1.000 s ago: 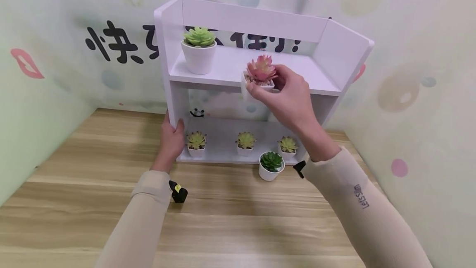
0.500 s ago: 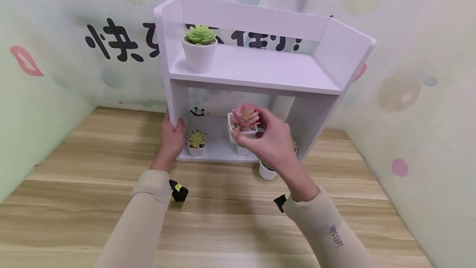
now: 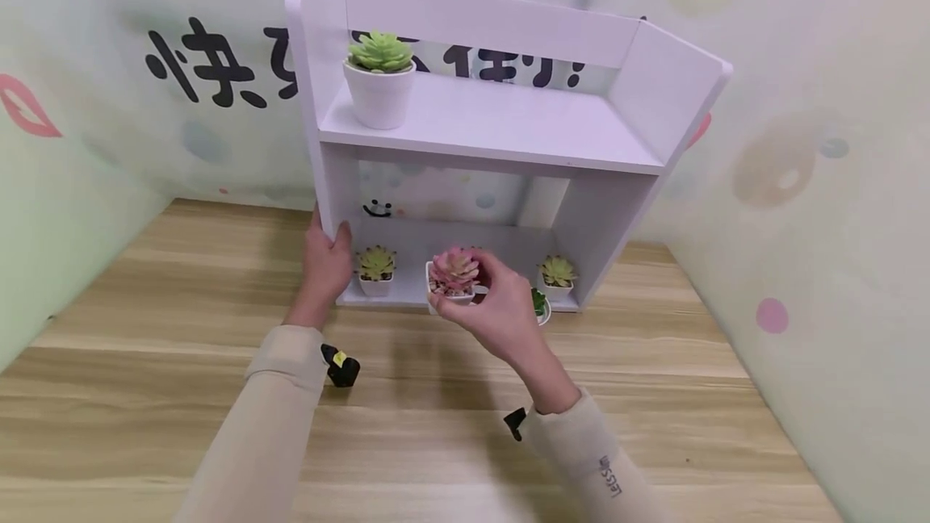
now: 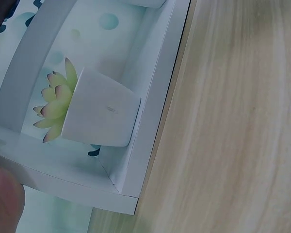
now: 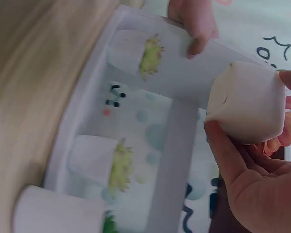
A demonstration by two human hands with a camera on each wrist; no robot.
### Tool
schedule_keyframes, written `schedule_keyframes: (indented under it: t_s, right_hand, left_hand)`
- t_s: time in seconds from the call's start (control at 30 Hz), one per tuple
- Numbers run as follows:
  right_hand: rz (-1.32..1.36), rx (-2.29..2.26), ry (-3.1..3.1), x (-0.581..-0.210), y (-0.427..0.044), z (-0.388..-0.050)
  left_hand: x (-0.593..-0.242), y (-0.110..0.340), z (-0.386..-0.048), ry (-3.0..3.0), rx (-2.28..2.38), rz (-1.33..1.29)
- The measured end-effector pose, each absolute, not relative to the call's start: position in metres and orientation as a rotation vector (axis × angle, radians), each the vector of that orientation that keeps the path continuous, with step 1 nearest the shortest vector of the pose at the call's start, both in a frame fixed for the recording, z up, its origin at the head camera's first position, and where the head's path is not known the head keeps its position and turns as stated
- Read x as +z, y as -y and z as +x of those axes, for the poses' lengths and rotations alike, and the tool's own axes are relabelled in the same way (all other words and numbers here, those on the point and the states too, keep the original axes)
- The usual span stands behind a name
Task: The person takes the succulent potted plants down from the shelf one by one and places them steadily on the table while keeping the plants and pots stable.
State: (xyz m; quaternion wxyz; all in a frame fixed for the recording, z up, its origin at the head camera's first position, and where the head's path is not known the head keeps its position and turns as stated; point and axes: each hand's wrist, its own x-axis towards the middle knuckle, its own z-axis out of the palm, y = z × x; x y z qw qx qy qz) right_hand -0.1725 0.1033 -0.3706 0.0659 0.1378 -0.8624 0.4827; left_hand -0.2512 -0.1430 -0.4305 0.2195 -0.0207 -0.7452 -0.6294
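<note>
My right hand (image 3: 501,309) pinches the square white pot of a pink succulent (image 3: 455,269), held in the air before the lower shelf. In the right wrist view the pot's base (image 5: 247,102) faces the camera, thumb and fingers on its sides. My left hand (image 3: 327,263) grips the left side panel of the white shelf unit (image 3: 494,153) near its lower part. Close to that hand, a pale green succulent (image 3: 376,265) stands in a white pot at the lower shelf's left end. The lower middle succulent (image 5: 119,165) is mostly hidden in the head view behind my right hand.
A larger bright green succulent (image 3: 380,79) stands at the upper shelf's left. Another pale green one (image 3: 558,274) sits at the lower right. A dark green succulent (image 3: 539,305), partly hidden by my right hand, stands at the unit's front. The wooden table (image 3: 407,442) extends forward.
My right hand has brought the pink succulent down and left, from the upper shelf's front edge to before the lower shelf. The left hand keeps its hold on the side panel.
</note>
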Motion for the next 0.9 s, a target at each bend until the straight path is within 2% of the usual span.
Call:
schedule_keyframes:
  t_s: [0.53,0.9]
  right_hand:
    - [0.350,1.214,2.748,-0.405,-0.099,-0.182]
    - [0.440,1.107,2.870,-0.422,-0.102,-0.194]
  left_hand:
    - [-0.429,0.145,-0.251,2.106,-1.733,-0.036]
    - [-0.431,0.144,-0.253,2.064,-1.744,-0.034]
